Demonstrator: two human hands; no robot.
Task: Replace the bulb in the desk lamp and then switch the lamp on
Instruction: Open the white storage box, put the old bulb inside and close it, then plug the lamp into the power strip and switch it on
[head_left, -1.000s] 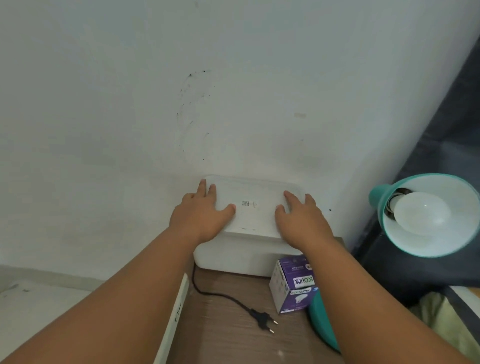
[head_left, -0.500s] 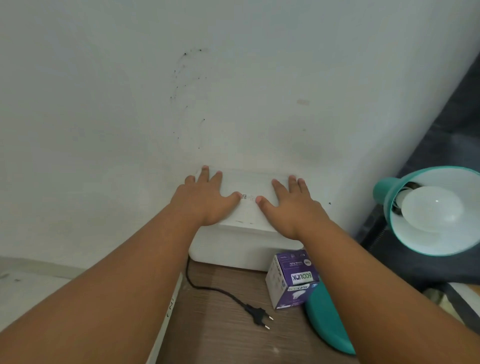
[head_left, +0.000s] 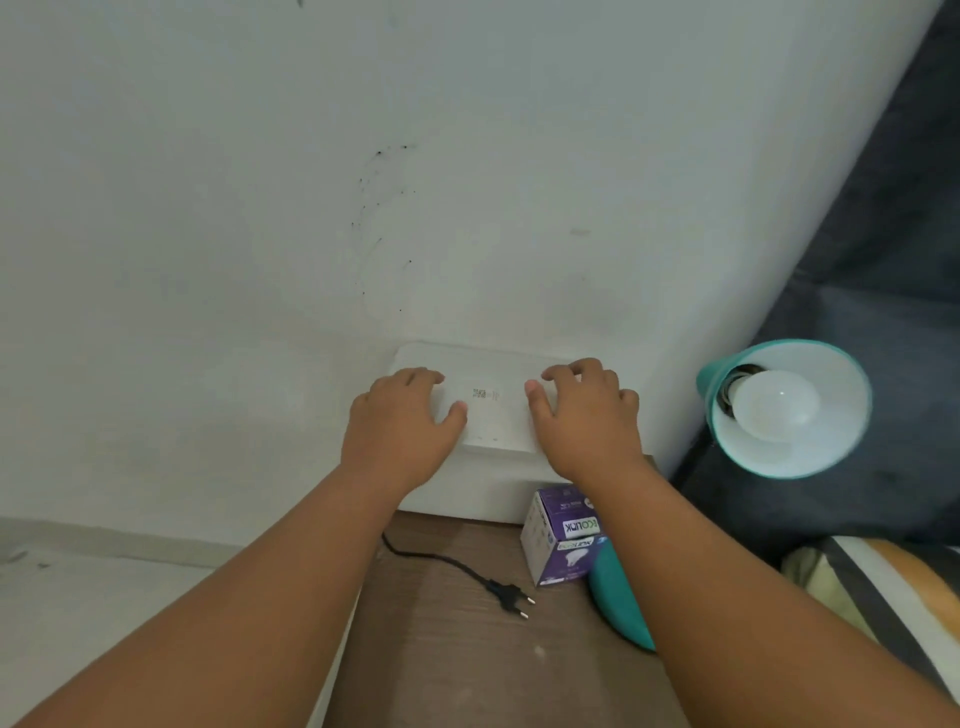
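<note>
A teal desk lamp's shade (head_left: 821, 457) faces me at the right, with a white bulb (head_left: 776, 405) screwed inside and unlit. Its teal base (head_left: 615, 597) sits on the wooden table (head_left: 457, 654), partly behind my right forearm. A purple and white bulb box (head_left: 558, 540) stands beside the base. The lamp's black plug (head_left: 511, 597) lies unplugged on the table. My left hand (head_left: 400, 431) and my right hand (head_left: 587, 421) rest on top of a white box (head_left: 488, 415) against the wall, fingers curled on its lid.
A white wall (head_left: 363, 182) rises directly behind the white box. A dark curtain (head_left: 883, 234) hangs at the right. Striped bedding (head_left: 883, 587) lies at the lower right. A pale floor (head_left: 104, 597) shows to the left of the table.
Both hands have slid back toward me on the white box and the fingers have curled from flat. The view has shifted slightly.
</note>
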